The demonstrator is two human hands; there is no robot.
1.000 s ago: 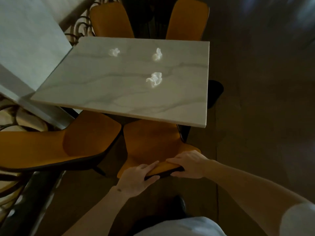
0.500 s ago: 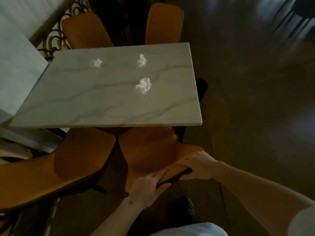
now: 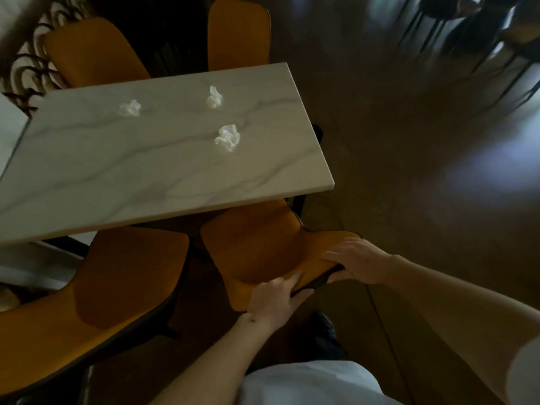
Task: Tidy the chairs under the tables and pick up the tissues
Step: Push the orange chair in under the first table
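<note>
**Both hands on the chair back, tissues waiting on the marble**

The person's left hand [image 3: 274, 299] and right hand [image 3: 355, 260] both grip the top edge of the backrest of the near orange moulded chair [image 3: 257, 247], fingers laid over the front face and thumbs tucked behind the dark rear rim. The two hands sit close together on that edge, not touching each other. The chair's seat is partly beneath the near edge of the rectangular white marble-patterned table top [image 3: 131, 176], with its back turned a little askew to the table's side.

This looks like the chair-tidying step: the seat is part way in, and the next move probably calls for a straight push forward with a slight twist so the back squares up with the table edge (the table's dark leg just beside the seat looks like the thing to avoid).

A second orange chair [image 3: 96, 299] stands just to the left, pulled farther out and angled, so it likely needs the same treatment. Two more orange chairs [image 3: 239, 33] stand at the far side.

Three crumpled white tissues remain on the table top, well apart from the hands: the nearest tissue [image 3: 228, 137], a far tissue [image 3: 214, 97] and a left tissue [image 3: 130, 108]. None has been picked up yet.
</note>
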